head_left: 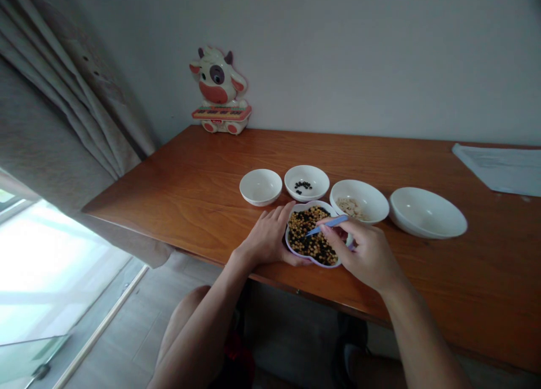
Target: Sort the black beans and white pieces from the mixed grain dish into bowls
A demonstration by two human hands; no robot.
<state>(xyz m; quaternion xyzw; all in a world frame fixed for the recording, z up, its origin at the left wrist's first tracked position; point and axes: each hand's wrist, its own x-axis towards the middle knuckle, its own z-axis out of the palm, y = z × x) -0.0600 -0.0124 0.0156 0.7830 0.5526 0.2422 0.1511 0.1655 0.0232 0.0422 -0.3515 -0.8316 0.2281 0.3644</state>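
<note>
A shallow lilac-rimmed dish point(288, 243) with a wavy edge stands near the table's front edge, full of mixed black and yellow beans point(310, 225). My left hand point(273, 234) is wrapped round its left side. Blue tweezers point(333, 222) are pinched in my right hand point(367, 251), their tips down at the beans; whether a bean sits between the tips I cannot tell. Just behind the dish, a white bowl point(307, 175) holds several black beans point(302, 186). Another white bowl point(367, 189) to its right has pale, flat pieces point(351, 208) in it.
An unfilled white bowl point(261, 187) stands at the row's left end, and a larger one point(429, 213) at its right. A cow-shaped toy keyboard point(220, 96) is at the back left against the wall. White papers point(502, 166) lie back right. A curtain point(63, 96) hangs left of the wooden table point(169, 191).
</note>
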